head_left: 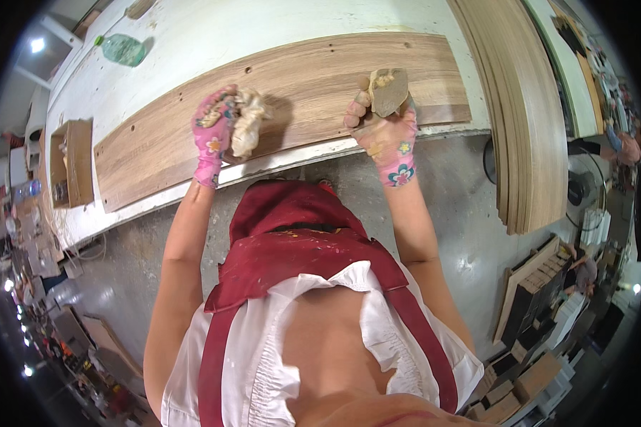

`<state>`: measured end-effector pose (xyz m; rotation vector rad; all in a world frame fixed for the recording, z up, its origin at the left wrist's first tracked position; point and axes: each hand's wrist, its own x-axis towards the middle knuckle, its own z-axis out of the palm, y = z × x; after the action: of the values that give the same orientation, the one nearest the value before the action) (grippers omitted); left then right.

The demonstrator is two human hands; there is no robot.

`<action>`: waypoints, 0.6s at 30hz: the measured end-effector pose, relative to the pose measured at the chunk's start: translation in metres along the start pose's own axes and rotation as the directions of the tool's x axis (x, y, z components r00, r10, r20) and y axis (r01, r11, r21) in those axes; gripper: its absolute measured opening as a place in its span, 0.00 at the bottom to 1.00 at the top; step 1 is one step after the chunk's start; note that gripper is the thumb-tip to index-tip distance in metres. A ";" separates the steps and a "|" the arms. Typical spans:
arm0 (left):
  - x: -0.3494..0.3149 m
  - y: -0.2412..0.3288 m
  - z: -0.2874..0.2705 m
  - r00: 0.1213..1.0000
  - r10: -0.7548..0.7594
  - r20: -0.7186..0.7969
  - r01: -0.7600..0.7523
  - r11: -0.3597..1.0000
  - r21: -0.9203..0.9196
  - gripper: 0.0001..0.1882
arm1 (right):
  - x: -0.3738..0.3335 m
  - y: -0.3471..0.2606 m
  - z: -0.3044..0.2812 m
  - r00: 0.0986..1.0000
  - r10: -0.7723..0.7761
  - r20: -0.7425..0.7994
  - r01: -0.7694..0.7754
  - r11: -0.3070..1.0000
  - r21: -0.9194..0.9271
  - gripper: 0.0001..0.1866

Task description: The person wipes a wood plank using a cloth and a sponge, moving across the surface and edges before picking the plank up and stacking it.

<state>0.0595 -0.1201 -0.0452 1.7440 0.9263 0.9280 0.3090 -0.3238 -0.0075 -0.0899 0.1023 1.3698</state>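
Observation:
My left hand [215, 128], in a pink flowered fingerless glove, is closed around a crumpled cream rag [248, 122]. The rag is over the near side of a long wood-grain board [306, 85] with several small dark holes. My right hand [383, 135], gloved the same way, grips a flat grey-brown piece [389, 97] with tan paste along its far edge. Its exact kind is unclear. This piece is above the right part of the board, and I cannot tell whether it touches it. The board lies flat on a white worktable [214, 43].
A green-tinted clear bottle [123, 50] lies at the table's far left. An open cardboard box [73, 165] sits by the board's left end. To the right rises a stack of long wood-grain panels [509, 107]. A fan [584, 186] stands beyond it, with people farther off.

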 end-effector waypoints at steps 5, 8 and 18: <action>-0.001 -0.031 -0.048 0.975 0.117 -0.191 -0.117 0.993 0.008 0.13 | 0.022 0.028 -0.002 0.969 0.166 0.182 -0.182 0.981 0.074 0.38; -0.021 -0.068 -0.052 0.976 0.133 -0.175 -0.087 0.965 0.247 0.15 | 0.031 0.040 -0.003 0.956 0.233 0.179 -0.246 0.967 0.059 0.38; -0.022 -0.072 -0.046 0.962 0.070 -0.265 -0.108 0.986 -0.131 0.15 | 0.045 0.071 0.013 0.974 0.012 -0.224 -0.080 0.952 -0.295 0.27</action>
<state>-0.0038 -0.1020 -0.1038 1.5758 0.9265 1.2747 0.2488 -0.2647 -0.0004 -0.5010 0.0789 1.4113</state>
